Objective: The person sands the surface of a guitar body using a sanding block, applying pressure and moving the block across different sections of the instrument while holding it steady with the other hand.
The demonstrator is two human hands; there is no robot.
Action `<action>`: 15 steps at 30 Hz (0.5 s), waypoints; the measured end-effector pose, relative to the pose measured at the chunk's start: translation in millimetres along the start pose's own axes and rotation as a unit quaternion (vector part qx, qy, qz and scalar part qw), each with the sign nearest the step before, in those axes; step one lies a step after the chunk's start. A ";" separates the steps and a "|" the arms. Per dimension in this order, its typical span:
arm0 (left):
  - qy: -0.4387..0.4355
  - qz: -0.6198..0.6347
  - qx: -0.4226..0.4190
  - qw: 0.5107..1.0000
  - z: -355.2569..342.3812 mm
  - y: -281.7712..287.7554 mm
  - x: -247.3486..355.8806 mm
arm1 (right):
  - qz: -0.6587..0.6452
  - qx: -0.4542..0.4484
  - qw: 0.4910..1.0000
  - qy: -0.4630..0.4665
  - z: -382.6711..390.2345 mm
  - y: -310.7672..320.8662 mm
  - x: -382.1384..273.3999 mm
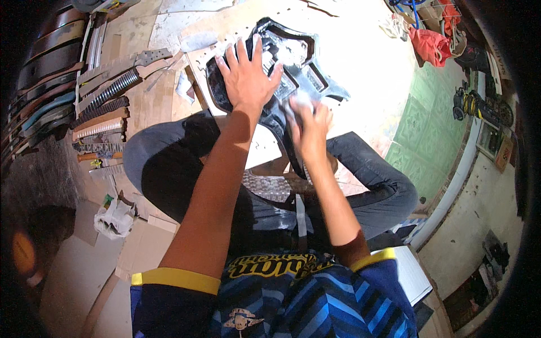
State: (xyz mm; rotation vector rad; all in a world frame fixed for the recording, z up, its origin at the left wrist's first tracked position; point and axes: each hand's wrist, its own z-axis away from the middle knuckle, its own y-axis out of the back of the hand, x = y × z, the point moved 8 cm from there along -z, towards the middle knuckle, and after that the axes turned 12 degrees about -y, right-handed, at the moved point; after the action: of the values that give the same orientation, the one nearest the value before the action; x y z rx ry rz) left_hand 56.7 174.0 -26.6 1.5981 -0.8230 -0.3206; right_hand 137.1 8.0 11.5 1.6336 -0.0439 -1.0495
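I see room to pass on the right, over the bright, pale surface [372, 90] beside the black guitar body [302, 76]. Left of it, a row of guitar necks [115, 87] crowds my way, and the crossed legs [389, 176] block the near side.

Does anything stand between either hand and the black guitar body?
Nothing visible separates the spread left hand from the guitar body. A blurred whitish patch shows at the right hand; whether something held comes between, I cannot tell.

Gtr body [300, 76] on board [264, 145], necks [115, 90] L, prob. bag [431, 48] R.
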 end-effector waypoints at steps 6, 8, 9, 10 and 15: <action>0.002 0.000 -0.006 1.000 -9.3 1.8 5.2 | 0.105 -0.013 0.994 -0.014 71.3 5.8 33.5; -0.009 0.005 0.009 1.000 -8.7 2.2 6.5 | 0.035 0.014 0.999 -0.014 7.8 1.8 4.4; -0.003 0.004 0.003 1.000 -9.3 0.0 2.8 | 0.040 0.016 0.999 -0.021 -14.8 0.9 -7.6; 0.006 0.001 -0.008 1.000 -3.5 -2.8 -0.6 | 0.046 0.011 0.998 -0.031 -22.3 -0.2 -13.5; 0.011 -0.014 -0.017 1.000 -5.3 -1.0 4.4 | 0.083 -0.007 0.997 0.000 67.2 7.1 34.5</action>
State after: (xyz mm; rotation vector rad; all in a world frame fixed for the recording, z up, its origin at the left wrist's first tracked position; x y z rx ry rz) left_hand 63.5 175.1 -25.3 1.5799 -0.7761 -0.3346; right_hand 118.2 -64.4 -1.1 1.5896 -0.1682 -0.9206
